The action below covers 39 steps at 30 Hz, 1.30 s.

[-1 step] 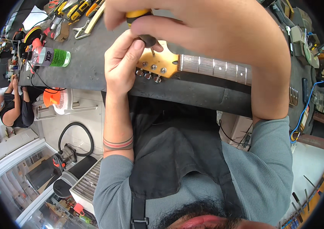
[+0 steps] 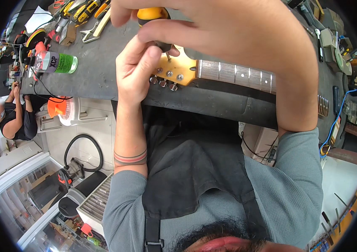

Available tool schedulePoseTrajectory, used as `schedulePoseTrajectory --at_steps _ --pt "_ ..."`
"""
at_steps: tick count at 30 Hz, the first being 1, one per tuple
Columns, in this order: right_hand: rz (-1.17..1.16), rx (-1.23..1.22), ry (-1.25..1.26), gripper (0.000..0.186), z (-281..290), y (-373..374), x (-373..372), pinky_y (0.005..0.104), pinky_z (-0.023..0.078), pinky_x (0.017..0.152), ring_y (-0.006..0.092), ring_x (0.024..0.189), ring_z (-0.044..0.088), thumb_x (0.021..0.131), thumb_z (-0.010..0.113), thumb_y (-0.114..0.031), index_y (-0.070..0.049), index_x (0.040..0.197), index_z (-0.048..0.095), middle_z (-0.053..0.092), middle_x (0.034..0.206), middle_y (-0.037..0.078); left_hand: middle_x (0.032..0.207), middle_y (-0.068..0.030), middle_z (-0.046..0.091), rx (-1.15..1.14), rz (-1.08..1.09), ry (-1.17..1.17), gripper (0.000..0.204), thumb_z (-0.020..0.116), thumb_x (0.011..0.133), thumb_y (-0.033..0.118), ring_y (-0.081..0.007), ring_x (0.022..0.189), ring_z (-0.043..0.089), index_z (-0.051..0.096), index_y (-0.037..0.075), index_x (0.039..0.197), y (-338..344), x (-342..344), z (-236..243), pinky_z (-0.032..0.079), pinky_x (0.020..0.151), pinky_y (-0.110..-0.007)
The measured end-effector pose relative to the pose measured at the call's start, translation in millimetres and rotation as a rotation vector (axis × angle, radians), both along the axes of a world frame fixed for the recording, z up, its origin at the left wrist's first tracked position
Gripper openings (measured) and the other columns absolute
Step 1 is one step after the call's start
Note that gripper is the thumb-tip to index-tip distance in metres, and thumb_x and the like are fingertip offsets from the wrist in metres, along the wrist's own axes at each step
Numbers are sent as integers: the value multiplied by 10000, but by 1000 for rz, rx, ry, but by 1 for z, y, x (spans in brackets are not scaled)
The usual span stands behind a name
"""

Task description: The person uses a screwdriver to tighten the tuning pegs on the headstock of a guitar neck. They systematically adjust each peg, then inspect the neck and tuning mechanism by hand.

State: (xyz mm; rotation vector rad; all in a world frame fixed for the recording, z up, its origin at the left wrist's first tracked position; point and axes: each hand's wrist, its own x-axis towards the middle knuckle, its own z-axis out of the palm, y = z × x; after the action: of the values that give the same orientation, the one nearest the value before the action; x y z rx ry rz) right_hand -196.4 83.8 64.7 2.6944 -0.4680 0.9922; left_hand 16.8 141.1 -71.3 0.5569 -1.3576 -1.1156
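A guitar neck (image 2: 229,73) lies across the dark bench, its pale wooden headstock (image 2: 184,67) in front of me with several metal tuning pegs (image 2: 163,83) along the near edge. Above the headstock stands a screwdriver with a yellow and black handle (image 2: 152,14), its thin shaft (image 2: 168,56) reaching down to the wood. My right hand (image 2: 203,31) is closed round the handle from above. Lower down, my left hand (image 2: 131,77) pinches the dark part below the handle, with fingertips showing beyond it near the headstock. The tip's exact seat is too small to tell.
A clear bottle with a green label (image 2: 63,63) lies left on the bench, beside a black cable. Several hand tools (image 2: 86,12) and a clamp (image 2: 90,34) sit farther back. At far left another person (image 2: 16,119) sits near an orange-topped stool (image 2: 57,107).
My right hand has shifted slightly left on the screwdriver, and more of the yellow and black handle shows. The left hand and guitar neck have barely moved.
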Motion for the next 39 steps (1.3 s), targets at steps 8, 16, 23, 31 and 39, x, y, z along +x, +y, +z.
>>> schedulePoseTrajectory --at_steps 8,16,23,31,39 --pt "-9 -30 30 355 1 0 3 391 625 685 300 723 764 995 833 -302 -7 894 665 696 771 137 1239 -185 793 -17 123 -28 290 704 1110 14 -244 1090 794 657 -90 1377 5 -9 -4 634 989 -391" --pt "8 16 20 365 -4 -4 2 383 632 678 297 697 760 1002 826 -308 1 901 659 693 749 127 1223 -183 775 1 17 86 352 636 1148 34 -258 1048 783 588 -88 1474 -1 -3 -3 621 1007 -418" --pt "10 39 26 372 -4 -6 6 378 638 675 296 679 758 1007 821 -311 7 908 655 690 735 121 1185 -169 778 -33 144 -78 444 715 1119 54 -244 1093 791 516 -55 1500 -2 -6 -11 628 1011 -384" --pt "15 120 96 361 -27 -8 -8 380 637 684 297 692 759 1009 818 -305 7 925 657 694 747 123 1249 -144 765 10 37 83 313 644 1180 163 -215 1049 761 660 -66 1394 -2 -9 -2 615 969 -377" --pt "-6 133 86 351 -37 -11 16 382 637 693 298 705 759 1011 815 -299 7 942 660 698 760 125 1250 -137 754 -35 193 15 281 788 1097 131 -213 1072 768 658 -38 1280 -1 -11 -17 623 967 -363"
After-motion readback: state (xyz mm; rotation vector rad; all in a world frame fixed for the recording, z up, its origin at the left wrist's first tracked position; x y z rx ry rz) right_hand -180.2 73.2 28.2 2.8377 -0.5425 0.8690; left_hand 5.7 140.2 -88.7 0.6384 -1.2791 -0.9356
